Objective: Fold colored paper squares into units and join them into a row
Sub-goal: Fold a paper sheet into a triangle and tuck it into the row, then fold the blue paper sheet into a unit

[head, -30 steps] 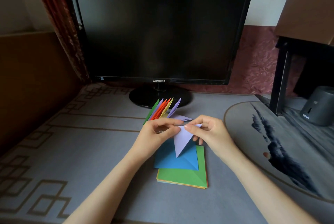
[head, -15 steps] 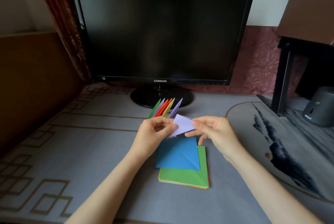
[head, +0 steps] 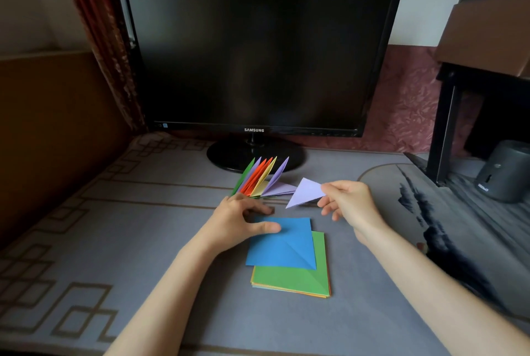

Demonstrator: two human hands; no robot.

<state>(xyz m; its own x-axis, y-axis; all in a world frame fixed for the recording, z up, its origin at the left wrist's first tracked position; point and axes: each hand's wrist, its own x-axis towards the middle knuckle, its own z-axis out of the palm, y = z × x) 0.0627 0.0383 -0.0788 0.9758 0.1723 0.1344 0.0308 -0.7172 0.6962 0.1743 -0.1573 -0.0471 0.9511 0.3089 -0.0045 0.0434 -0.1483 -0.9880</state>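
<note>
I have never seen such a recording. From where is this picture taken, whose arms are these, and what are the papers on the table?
No machine here: a person wears one camera on the head, looking down at their own two bare hands. The right hand pinches a folded lilac triangle above the table. The left hand rests its thumb on a blue sheet, which lies atop a stack of coloured squares. Behind, a row of joined folded units stands fanned before a dark monitor.
</note>
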